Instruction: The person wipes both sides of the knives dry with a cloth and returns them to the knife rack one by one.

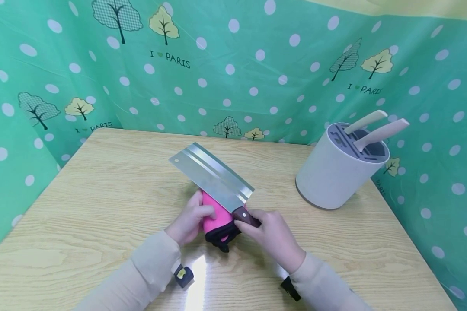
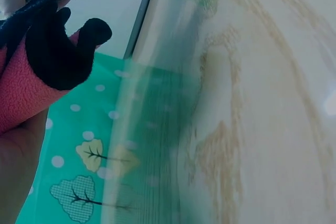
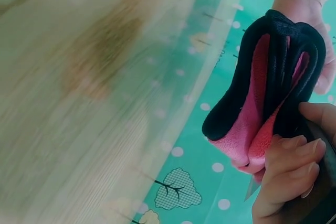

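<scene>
A folded pink cloth (image 1: 214, 221) with black edging is gripped by my left hand (image 1: 190, 219) near the middle of the table. My right hand (image 1: 272, 233) holds a cleaver (image 1: 214, 175) by its dark brown handle. The broad steel blade points up and to the left, lying over the top of the cloth, and hides part of it. In the right wrist view the cloth's black edge (image 3: 231, 108) curls around its pink folds, with the fingers of my right hand (image 3: 294, 171) wrapped on the handle. The left wrist view shows the cloth (image 2: 26, 87) in my left palm.
To the right stands a white knife block (image 1: 331, 172) with a grey slotted top and two pale-handled knives (image 1: 381, 134) in it. A green dotted curtain (image 1: 225, 65) hangs behind and beside the wooden table (image 1: 101, 194).
</scene>
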The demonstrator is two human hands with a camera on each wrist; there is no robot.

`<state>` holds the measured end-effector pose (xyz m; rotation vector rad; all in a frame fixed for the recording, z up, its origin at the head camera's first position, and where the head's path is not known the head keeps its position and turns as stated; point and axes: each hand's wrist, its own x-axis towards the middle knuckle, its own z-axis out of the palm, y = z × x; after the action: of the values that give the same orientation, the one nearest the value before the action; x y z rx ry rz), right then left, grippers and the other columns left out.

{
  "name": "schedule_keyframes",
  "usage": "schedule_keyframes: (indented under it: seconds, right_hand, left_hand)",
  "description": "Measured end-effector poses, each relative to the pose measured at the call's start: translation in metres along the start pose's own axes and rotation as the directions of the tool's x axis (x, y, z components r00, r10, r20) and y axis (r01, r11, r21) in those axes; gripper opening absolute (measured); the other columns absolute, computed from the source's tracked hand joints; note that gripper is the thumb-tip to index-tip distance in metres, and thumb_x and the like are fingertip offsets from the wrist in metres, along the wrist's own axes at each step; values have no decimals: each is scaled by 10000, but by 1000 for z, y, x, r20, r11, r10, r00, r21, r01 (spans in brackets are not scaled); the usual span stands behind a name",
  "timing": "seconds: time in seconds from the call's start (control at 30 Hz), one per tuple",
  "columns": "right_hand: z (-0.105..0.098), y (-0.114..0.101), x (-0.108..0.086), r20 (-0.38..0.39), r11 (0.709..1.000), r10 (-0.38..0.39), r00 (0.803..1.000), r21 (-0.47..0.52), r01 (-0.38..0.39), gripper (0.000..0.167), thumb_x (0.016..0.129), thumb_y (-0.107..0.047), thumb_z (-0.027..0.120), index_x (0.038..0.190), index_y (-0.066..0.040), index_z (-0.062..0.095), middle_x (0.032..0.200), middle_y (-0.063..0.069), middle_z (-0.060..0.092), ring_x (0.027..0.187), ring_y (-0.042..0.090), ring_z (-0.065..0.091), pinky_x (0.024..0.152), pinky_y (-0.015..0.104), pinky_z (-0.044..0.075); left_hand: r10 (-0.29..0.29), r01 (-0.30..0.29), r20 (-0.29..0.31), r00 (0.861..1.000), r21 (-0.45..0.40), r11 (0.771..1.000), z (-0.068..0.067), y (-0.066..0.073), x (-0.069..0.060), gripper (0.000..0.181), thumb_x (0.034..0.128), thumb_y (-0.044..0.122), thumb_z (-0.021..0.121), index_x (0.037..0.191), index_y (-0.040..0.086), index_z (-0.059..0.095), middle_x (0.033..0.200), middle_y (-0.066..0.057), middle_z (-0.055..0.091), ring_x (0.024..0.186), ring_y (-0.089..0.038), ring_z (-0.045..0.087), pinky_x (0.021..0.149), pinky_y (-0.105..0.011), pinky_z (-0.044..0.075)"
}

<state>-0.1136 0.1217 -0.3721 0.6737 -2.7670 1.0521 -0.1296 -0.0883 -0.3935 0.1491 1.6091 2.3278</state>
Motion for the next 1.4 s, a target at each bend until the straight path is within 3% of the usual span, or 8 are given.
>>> schedule_keyframes:
  seconds: [0.17, 0.6, 0.87, 1.07, 1.4]
  right_hand:
    - [0, -1, 1, 24, 1000, 11, 1000, 21, -12, 252, 869, -279, 758, 768, -55, 700, 609, -17, 584, 510, 19, 443, 453, 179, 401]
    - [5, -3, 1, 28, 998, 11, 1000, 60, -13, 229, 863, -260, 764, 800, -46, 713, 655, -15, 605, 554, 33, 466, 489, 176, 426]
    - [7, -5, 1, 32, 996, -24, 999, 84, 22, 244, 869, -274, 758, 776, -55, 702, 626, -40, 556, 547, 16, 436, 477, 178, 408]
    - [9, -6, 3, 42, 997, -17, 999, 76, 14, 248, 868, -274, 759, 759, -60, 695, 606, -50, 532, 536, 13, 430, 472, 175, 402]
    - [9, -10, 4, 53, 998, -27, 998, 63, 23, 278, 870, -292, 758, 724, -75, 664, 589, -71, 478, 525, 6, 406, 461, 169, 378]
  left_hand:
    - [-4, 4, -4, 1000, 11, 1000, 2, -2, -1, 507, 674, -83, 472, 1155, 22, 349, 930, 23, 632, 777, -76, 643, 683, -212, 552]
    - [15, -16, 2, 1000, 38, 999, 3, -7, 0, 458, 655, -82, 475, 1095, 26, 411, 882, 55, 652, 734, -44, 617, 645, -185, 518]
    - [-2, 0, 37, 999, 54, 999, 4, -11, 2, 491, 639, -77, 476, 1126, -11, 469, 999, 52, 653, 835, -59, 622, 722, -187, 528]
    - [3, -6, 41, 999, 77, 997, 3, -13, 2, 447, 633, -66, 485, 1078, -18, 509, 984, 47, 650, 829, -66, 614, 721, -186, 520]
    - [2, -9, 59, 998, 116, 993, 2, -14, 2, 492, 619, -69, 498, 1109, -43, 524, 1040, 39, 628, 929, -75, 596, 831, -182, 506]
